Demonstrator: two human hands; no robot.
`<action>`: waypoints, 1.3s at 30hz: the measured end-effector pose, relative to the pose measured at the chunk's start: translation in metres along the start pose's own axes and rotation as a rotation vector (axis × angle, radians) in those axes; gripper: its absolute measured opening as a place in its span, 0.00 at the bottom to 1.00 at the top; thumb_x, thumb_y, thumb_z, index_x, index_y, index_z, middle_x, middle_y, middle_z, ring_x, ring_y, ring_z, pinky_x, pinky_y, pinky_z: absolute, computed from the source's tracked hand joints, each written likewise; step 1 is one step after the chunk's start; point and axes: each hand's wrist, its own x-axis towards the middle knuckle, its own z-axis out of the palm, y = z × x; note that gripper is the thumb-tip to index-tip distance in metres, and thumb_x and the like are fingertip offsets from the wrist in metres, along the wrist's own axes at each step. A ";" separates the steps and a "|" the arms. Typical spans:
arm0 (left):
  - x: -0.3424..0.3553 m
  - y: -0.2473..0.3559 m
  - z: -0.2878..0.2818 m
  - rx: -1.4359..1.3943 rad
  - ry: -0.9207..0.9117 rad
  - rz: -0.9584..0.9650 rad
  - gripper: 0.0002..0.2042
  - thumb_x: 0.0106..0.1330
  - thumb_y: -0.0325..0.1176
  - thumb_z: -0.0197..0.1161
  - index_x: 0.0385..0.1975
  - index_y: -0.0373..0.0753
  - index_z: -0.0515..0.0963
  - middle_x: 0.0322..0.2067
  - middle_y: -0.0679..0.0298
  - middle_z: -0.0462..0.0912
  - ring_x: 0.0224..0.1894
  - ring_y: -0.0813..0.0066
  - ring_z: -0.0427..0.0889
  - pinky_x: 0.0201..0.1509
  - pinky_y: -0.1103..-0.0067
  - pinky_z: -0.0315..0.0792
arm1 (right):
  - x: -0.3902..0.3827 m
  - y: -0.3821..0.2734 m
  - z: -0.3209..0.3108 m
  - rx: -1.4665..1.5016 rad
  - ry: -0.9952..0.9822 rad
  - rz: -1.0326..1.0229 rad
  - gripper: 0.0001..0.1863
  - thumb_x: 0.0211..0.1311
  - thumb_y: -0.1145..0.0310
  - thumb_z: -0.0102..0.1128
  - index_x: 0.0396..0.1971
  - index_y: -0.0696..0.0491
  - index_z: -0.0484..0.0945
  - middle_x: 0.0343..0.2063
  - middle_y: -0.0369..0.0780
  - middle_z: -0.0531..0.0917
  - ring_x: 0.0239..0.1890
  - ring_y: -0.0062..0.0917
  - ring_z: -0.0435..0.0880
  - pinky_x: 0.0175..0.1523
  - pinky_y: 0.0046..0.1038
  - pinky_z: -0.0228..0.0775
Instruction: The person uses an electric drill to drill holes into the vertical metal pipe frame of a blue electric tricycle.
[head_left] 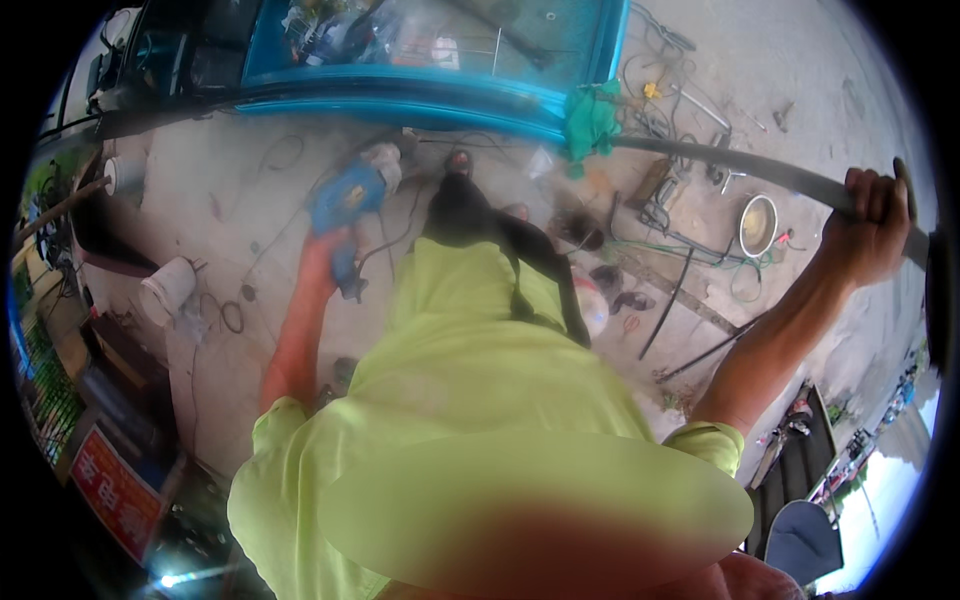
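My left hand [328, 250] is closed round the handle of a blue power tool [347, 195]. A pale, rumpled piece [383, 165] sits at the tool's far end, and its exact kind is blurred. Out to the right, my right hand [868, 228] wraps round a long grey bar [745, 163]. The bar runs left toward a green cloth [592, 120] bunched on the corner of a blue truck bed [420, 92]. Haze hangs around the tool and the ground beside it.
White buckets [168, 290] stand at the left. On the right lie a round pan [757, 225], metal rods [668, 305], cords and scrap. A red sign [117, 492] leans at the lower left. A dark chair [803, 540] is at the lower right. Cords cross the concrete floor.
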 end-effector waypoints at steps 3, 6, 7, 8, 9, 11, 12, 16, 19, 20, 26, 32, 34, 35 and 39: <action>0.019 0.021 0.033 -0.138 -0.105 0.095 0.21 0.63 0.33 0.61 0.54 0.33 0.72 0.39 0.55 0.81 0.39 0.64 0.83 0.36 0.72 0.80 | 0.015 0.021 -0.042 0.162 -0.129 0.034 0.14 0.65 0.74 0.50 0.43 0.69 0.76 0.15 0.32 0.60 0.18 0.19 0.58 0.34 0.29 0.62; 0.043 0.048 0.054 -0.169 -0.145 0.153 0.22 0.62 0.35 0.61 0.55 0.32 0.71 0.40 0.56 0.81 0.40 0.65 0.82 0.37 0.72 0.79 | 0.014 0.029 -0.046 0.103 -0.140 0.000 0.16 0.65 0.71 0.50 0.44 0.69 0.75 0.15 0.31 0.57 0.18 0.19 0.58 0.35 0.30 0.60; 0.056 0.054 0.055 -0.185 -0.179 0.177 0.23 0.62 0.35 0.61 0.55 0.32 0.71 0.40 0.56 0.80 0.40 0.65 0.82 0.37 0.73 0.79 | 0.012 0.033 -0.046 0.089 -0.122 0.001 0.16 0.64 0.70 0.50 0.44 0.68 0.75 0.15 0.30 0.57 0.18 0.19 0.58 0.34 0.30 0.60; 0.070 0.058 0.053 -0.181 -0.207 0.177 0.23 0.62 0.36 0.61 0.56 0.32 0.70 0.40 0.56 0.80 0.40 0.65 0.81 0.37 0.73 0.78 | 0.011 0.037 -0.048 0.075 -0.103 0.003 0.16 0.64 0.70 0.50 0.43 0.68 0.75 0.15 0.30 0.57 0.18 0.19 0.58 0.34 0.30 0.59; 0.085 0.064 0.051 -0.182 -0.222 0.181 0.23 0.62 0.36 0.61 0.56 0.32 0.70 0.40 0.56 0.80 0.40 0.65 0.81 0.37 0.73 0.78 | 0.008 0.045 -0.053 0.079 -0.122 0.001 0.14 0.64 0.70 0.50 0.41 0.67 0.75 0.15 0.30 0.56 0.18 0.19 0.58 0.34 0.30 0.58; 0.116 0.079 0.048 -0.192 -0.252 0.186 0.23 0.62 0.36 0.61 0.56 0.32 0.70 0.40 0.56 0.80 0.41 0.65 0.81 0.38 0.72 0.77 | 0.001 0.058 -0.061 0.081 -0.159 -0.002 0.12 0.65 0.70 0.51 0.38 0.64 0.76 0.14 0.30 0.55 0.18 0.19 0.57 0.33 0.29 0.57; 0.131 0.086 0.046 -0.181 -0.214 0.174 0.23 0.63 0.36 0.60 0.57 0.32 0.70 0.41 0.55 0.80 0.42 0.64 0.80 0.38 0.72 0.76 | -0.010 0.069 -0.059 0.102 -0.129 0.011 0.11 0.65 0.70 0.51 0.37 0.63 0.76 0.15 0.30 0.56 0.18 0.19 0.58 0.33 0.30 0.57; 0.193 0.118 0.036 -0.123 -0.170 0.224 0.23 0.64 0.35 0.59 0.57 0.32 0.69 0.41 0.55 0.80 0.42 0.64 0.80 0.39 0.72 0.76 | -0.053 0.115 -0.041 -0.046 0.102 0.058 0.10 0.66 0.69 0.55 0.41 0.60 0.78 0.16 0.32 0.57 0.21 0.21 0.60 0.34 0.31 0.58; 0.238 0.141 0.034 -0.096 -0.121 0.265 0.23 0.64 0.34 0.58 0.57 0.31 0.69 0.42 0.55 0.80 0.42 0.64 0.81 0.39 0.72 0.76 | -0.074 0.138 -0.035 -0.057 0.188 0.042 0.17 0.64 0.71 0.56 0.51 0.63 0.75 0.20 0.37 0.73 0.29 0.27 0.75 0.45 0.35 0.69; 0.251 0.148 0.034 -0.067 -0.095 0.276 0.22 0.65 0.34 0.58 0.57 0.31 0.70 0.41 0.55 0.81 0.43 0.64 0.82 0.39 0.71 0.77 | -0.082 0.149 -0.027 -0.310 0.251 0.085 0.19 0.64 0.72 0.56 0.53 0.64 0.72 0.27 0.42 0.78 0.36 0.30 0.78 0.51 0.36 0.70; 0.310 0.168 0.018 -0.095 -0.086 0.289 0.21 0.66 0.35 0.57 0.56 0.29 0.71 0.42 0.54 0.82 0.44 0.62 0.82 0.42 0.72 0.78 | -0.180 0.220 0.005 -0.710 0.298 0.762 0.31 0.63 0.68 0.63 0.64 0.62 0.66 0.59 0.46 0.75 0.57 0.29 0.77 0.59 0.30 0.71; 0.331 0.164 0.005 -0.217 -0.029 0.226 0.24 0.66 0.35 0.57 0.59 0.28 0.67 0.42 0.53 0.81 0.45 0.62 0.80 0.44 0.71 0.76 | -0.167 0.294 0.081 -0.634 -0.284 1.050 0.21 0.66 0.65 0.62 0.53 0.65 0.77 0.43 0.43 0.84 0.44 0.24 0.83 0.51 0.25 0.74; 0.330 0.160 0.003 -0.270 -0.007 0.223 0.24 0.65 0.35 0.57 0.59 0.28 0.67 0.43 0.51 0.80 0.46 0.59 0.80 0.45 0.69 0.75 | -0.136 0.342 0.108 -0.625 -0.399 1.011 0.18 0.65 0.66 0.63 0.50 0.63 0.80 0.42 0.42 0.86 0.42 0.22 0.83 0.50 0.25 0.74; 0.331 0.156 -0.003 -0.309 -0.011 0.224 0.24 0.65 0.34 0.57 0.59 0.29 0.67 0.44 0.49 0.80 0.47 0.56 0.79 0.45 0.67 0.75 | -0.123 0.373 0.122 -0.642 -0.445 0.990 0.18 0.65 0.66 0.63 0.49 0.62 0.80 0.41 0.43 0.86 0.42 0.23 0.83 0.50 0.25 0.74; 0.334 0.147 -0.016 -0.326 -0.038 0.249 0.25 0.64 0.35 0.58 0.59 0.29 0.67 0.45 0.49 0.78 0.46 0.55 0.77 0.44 0.66 0.73 | -0.097 0.520 0.164 -0.757 -0.721 0.785 0.20 0.59 0.61 0.65 0.48 0.57 0.82 0.41 0.48 0.87 0.43 0.33 0.87 0.51 0.31 0.75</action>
